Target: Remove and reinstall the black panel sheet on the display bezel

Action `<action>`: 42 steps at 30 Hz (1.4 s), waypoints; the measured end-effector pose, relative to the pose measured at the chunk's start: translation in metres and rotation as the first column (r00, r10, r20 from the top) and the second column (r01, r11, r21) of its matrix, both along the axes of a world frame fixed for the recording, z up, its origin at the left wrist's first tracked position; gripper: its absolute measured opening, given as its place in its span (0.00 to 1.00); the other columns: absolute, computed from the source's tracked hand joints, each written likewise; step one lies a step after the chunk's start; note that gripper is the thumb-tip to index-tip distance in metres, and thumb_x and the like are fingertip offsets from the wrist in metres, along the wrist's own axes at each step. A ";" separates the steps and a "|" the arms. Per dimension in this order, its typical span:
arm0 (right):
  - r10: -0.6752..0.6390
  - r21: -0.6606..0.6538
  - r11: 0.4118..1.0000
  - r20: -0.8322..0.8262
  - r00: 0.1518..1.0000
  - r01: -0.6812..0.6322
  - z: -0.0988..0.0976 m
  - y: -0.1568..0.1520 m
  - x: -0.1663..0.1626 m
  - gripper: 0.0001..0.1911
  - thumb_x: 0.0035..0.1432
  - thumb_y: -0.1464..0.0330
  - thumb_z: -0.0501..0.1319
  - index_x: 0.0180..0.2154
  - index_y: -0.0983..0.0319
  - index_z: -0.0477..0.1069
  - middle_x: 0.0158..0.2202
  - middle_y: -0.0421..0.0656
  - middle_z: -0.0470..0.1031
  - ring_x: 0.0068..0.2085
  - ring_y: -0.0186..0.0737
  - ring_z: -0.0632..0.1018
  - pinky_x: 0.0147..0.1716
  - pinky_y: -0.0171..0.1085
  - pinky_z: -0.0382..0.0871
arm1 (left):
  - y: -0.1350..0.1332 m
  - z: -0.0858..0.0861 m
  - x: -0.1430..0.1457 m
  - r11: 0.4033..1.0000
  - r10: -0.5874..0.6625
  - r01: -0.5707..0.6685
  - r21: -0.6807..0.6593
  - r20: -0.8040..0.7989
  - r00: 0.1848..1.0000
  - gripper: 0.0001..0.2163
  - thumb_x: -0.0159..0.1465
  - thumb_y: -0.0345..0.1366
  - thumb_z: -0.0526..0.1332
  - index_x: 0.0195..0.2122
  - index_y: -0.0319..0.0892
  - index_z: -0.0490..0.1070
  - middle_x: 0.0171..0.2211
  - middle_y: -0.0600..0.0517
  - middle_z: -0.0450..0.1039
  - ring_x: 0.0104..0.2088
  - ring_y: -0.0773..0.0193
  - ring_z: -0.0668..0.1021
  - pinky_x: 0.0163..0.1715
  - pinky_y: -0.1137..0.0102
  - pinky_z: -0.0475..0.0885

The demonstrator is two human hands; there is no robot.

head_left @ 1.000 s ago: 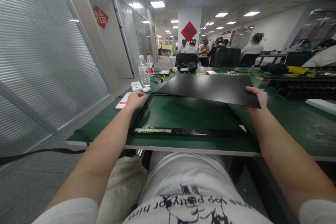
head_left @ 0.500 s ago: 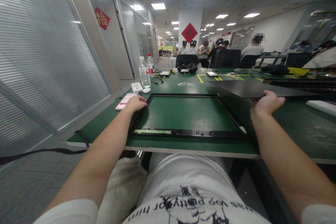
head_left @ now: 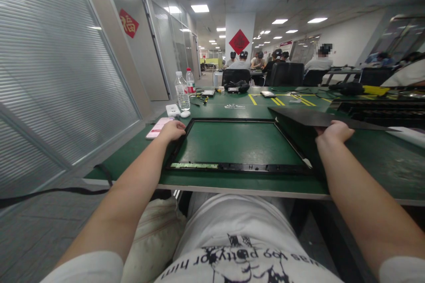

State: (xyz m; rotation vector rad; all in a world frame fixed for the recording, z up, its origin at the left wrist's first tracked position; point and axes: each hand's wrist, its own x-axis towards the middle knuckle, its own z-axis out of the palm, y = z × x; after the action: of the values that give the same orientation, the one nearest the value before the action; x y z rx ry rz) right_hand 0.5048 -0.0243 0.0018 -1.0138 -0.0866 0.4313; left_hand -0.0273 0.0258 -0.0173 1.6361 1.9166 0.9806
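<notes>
A black rectangular frame point(head_left: 232, 167), like a monitor bezel, lies flat on the green table with a green circuit strip point(head_left: 194, 166) along its near left side. My left hand point(head_left: 173, 131) is closed at the frame's left side, its fingertips pressed on the edge. On the right, my right hand point(head_left: 336, 132) grips a thin dark flat panel point(head_left: 308, 117) from beneath, fingers over its near edge. That panel is raised and tilted beside the frame's right side. A small white piece point(head_left: 307, 163) sits at the frame's near right corner.
Left of the frame lies a phone point(head_left: 159, 128), with a white charger point(head_left: 173, 110) and a water bottle point(head_left: 182, 92) behind it. Dark long parts point(head_left: 375, 112) and a white bar point(head_left: 410, 137) are on the right. Other people point(head_left: 244, 63) sit farther back.
My right hand has lowered slightly and shifted a little left, and the panel's far right part has tipped down. My left hand and the frame stay in place.
</notes>
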 end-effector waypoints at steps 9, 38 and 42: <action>0.134 -0.165 0.978 0.023 0.991 -0.129 -0.009 0.010 0.013 0.18 0.41 0.79 0.51 0.36 0.56 0.55 0.47 0.42 0.69 0.42 0.34 0.78 0.37 0.37 0.77 | 0.005 0.000 -0.001 0.998 -0.014 0.027 0.064 -0.195 0.981 0.08 0.42 0.31 0.71 0.25 0.47 0.80 0.23 0.51 0.79 0.33 0.50 0.83 0.37 0.64 0.76; 0.206 -0.059 0.969 -0.342 0.917 -0.239 -0.016 0.012 0.013 0.13 0.62 0.85 0.51 0.34 0.62 0.66 0.33 0.37 0.74 0.28 0.27 0.77 0.32 0.32 0.78 | -0.001 0.005 0.004 0.998 -0.054 0.058 -0.001 -0.361 0.931 0.13 0.50 0.28 0.68 0.38 0.44 0.84 0.35 0.48 0.85 0.41 0.50 0.85 0.44 0.66 0.78; 0.216 -0.071 0.965 -0.335 0.917 -0.254 -0.018 0.014 0.015 0.13 0.63 0.84 0.52 0.34 0.62 0.65 0.32 0.36 0.73 0.28 0.27 0.77 0.31 0.31 0.78 | -0.001 0.005 0.005 0.998 -0.053 0.054 -0.007 -0.377 0.925 0.15 0.51 0.28 0.68 0.40 0.43 0.84 0.36 0.47 0.85 0.41 0.50 0.84 0.44 0.66 0.77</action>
State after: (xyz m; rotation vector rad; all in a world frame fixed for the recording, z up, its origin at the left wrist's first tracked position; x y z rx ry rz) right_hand 0.5197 -0.0103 -0.0161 -1.0351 0.1156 0.8278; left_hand -0.0225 0.0248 -0.0124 1.9839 2.0938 0.6817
